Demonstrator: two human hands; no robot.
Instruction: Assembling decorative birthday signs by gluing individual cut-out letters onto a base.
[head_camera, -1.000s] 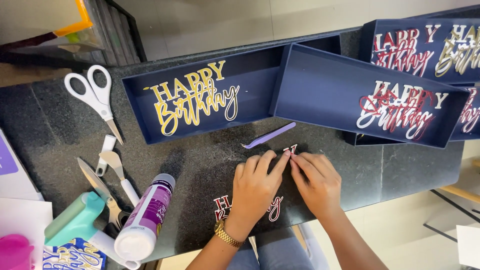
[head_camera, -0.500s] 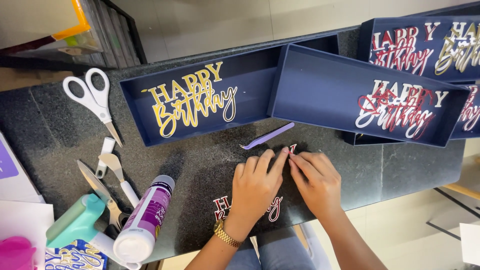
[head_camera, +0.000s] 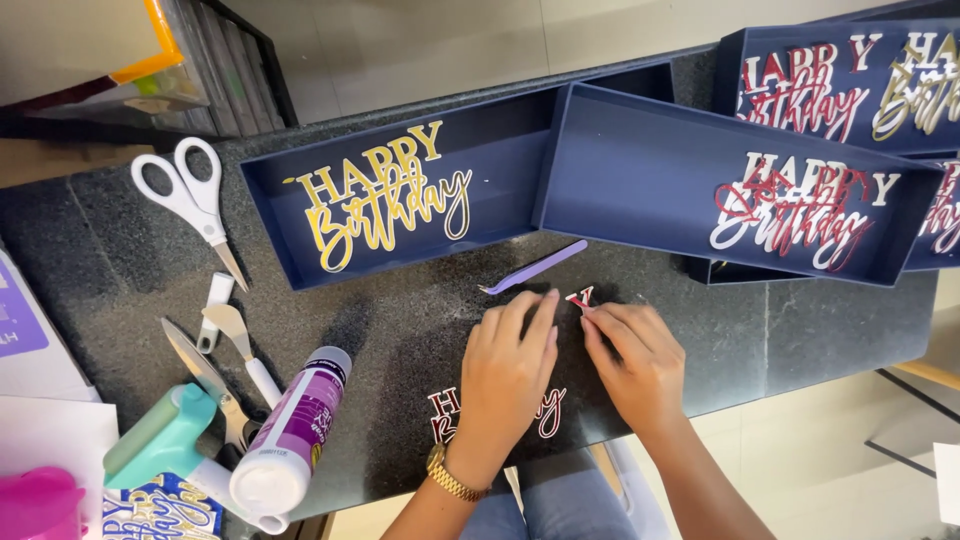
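Lettering cutout (head_camera: 548, 415) in red and white lay flat on the dark speckled counter (head_camera: 400, 330) at lower centre, and both hands covered most of it, so only its left end, a loop at the lower edge and 1 letter tip (head_camera: 580, 297) at the top showed. Left hand (head_camera: 508, 372) rested palm down on it, fingers close together and pressed flat. Right hand (head_camera: 632, 358) lay beside it, fingertips narrowed onto that letter tip; whether they pinched or only pressed it could not be told.

At lower left a glue bottle (head_camera: 290, 432) with a purple label lay on its side, beside a teal tool (head_camera: 165, 440) and a blue printed card (head_camera: 160, 510) cut off by the bottom edge. Just above the hands lay a slim lilac tool (head_camera: 535, 267). Further up left were white scissors (head_camera: 190, 200). Beyond stood 2 navy trays: the left tray (head_camera: 270, 220) held gold and white script, the right tray (head_camera: 640, 170) red and white script. A third one (head_camera: 735, 70) at upper right was cut off.
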